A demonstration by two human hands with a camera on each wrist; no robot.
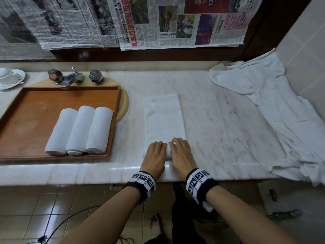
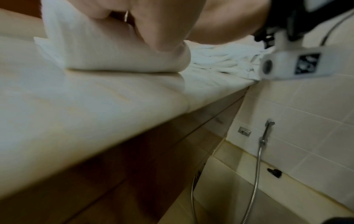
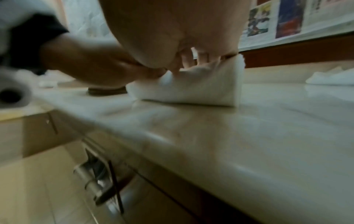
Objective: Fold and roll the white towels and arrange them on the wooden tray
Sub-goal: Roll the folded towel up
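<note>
- The folded towel (image 1: 164,118) lies flat on the table (image 1: 219,120), just right of the wooden tray (image 1: 31,110), its long side running away from you. Its near end is turned over into the start of a roll (image 2: 122,57) close to the table's front edge.
- Your left hand (image 1: 155,155) rests on the left part of that rolled end, fingers curled over the top of the cloth. Read it as clamped on the towel.
- Your right hand (image 1: 182,154) sits just beside the left one, on the right part of the same rolled end. The right wrist view shows its fingers (image 3: 188,60) bent down over the fold and gripping it (image 3: 201,87). Read this hand as clamped on the towel too.
- The two hands nearly touch at the middle of the roll. Each wrist carries a black band with square printed markers (image 1: 197,179).
- Three rolled towels (image 1: 79,131) lie side by side, touching, in the near right part of the wooden tray. The rest of the tray floor is bare wood.
- The tray sits across a sink (image 1: 125,103), under a chrome faucet (image 1: 70,80) with two faceted knobs.
- A loose heap of white cloth (image 1: 274,110) is spread over the right end of the table, well apart from the folded towel, and hangs over the front edge.
- A white cup and saucer (image 1: 10,77) stand at the far left.
- Sheets of newspaper (image 1: 158,22) hang on the wall behind the table.
</note>
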